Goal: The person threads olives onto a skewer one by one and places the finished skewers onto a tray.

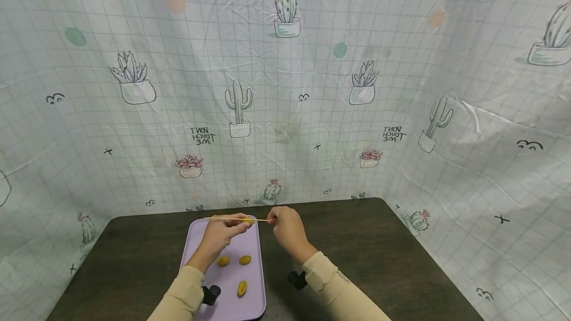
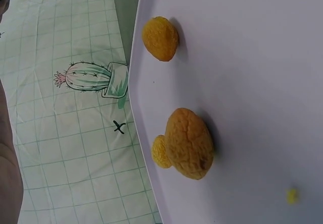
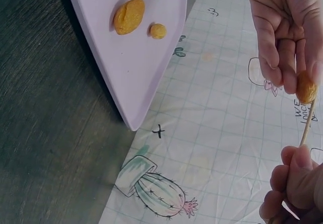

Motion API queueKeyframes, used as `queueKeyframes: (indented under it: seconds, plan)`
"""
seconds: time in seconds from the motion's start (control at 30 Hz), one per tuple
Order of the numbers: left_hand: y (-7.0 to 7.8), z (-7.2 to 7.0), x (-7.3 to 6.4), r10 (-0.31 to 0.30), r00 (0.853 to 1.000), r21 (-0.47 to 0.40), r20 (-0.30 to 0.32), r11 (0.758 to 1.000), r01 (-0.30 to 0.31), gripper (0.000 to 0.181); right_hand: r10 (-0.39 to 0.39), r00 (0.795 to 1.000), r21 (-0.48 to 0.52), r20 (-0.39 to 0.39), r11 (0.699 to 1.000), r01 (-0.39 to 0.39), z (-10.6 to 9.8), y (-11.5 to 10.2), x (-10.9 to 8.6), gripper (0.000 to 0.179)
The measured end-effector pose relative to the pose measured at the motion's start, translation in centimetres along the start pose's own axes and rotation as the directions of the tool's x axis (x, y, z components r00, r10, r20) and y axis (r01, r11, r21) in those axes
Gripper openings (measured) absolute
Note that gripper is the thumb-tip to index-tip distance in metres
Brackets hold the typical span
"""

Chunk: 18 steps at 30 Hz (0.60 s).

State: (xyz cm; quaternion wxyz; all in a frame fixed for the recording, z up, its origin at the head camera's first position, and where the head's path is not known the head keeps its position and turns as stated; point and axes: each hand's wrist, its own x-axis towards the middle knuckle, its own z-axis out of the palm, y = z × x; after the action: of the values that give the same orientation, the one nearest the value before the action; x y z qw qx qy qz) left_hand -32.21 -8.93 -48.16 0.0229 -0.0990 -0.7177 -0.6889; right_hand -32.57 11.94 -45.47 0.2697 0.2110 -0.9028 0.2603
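Note:
My left hand (image 1: 219, 236) is raised over the far end of a lilac tray (image 1: 254, 306) and pinches a yellow-brown, wrinkled oval food piece (image 3: 306, 89). A thin wooden skewer (image 3: 307, 125) runs into this piece; in the head view it extends out to the left past the hand. To the right, my right hand (image 1: 287, 232) pinches the skewer close to its right end with thumb and fingers. More food pieces of the same look lie apart on the tray, such as one oval piece (image 1: 242, 289) and a larger one (image 2: 189, 143). Their exact kind cannot be told.
The tray lies on a dark wooden table (image 1: 370, 261). A smaller round piece (image 3: 157, 31) and a yellow crumb (image 2: 291, 196) are on it too. A cactus-print curtain (image 1: 285, 113) hangs behind the table and at both sides. Black camera mounts (image 1: 297, 280) sit at the wrists.

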Motion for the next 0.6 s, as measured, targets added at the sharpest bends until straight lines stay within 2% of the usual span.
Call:
queueKeyframes:
  seconds: [0.33,0.6]
  plan:
    - [-0.2,0.5,0.5,0.018,0.999,-0.021,0.032,1.0,-0.017,0.031,0.002,1.0,0.018,0.014,1.0,-0.002,-0.3,-0.8,0.1,0.033]
    - [0.3,0.7,0.2,0.021,0.999,-0.033,0.03,0.999,-0.02,0.029,0.004,1.0,0.039,0.026,0.999,-0.005,-0.3,-1.2,0.1,0.029]
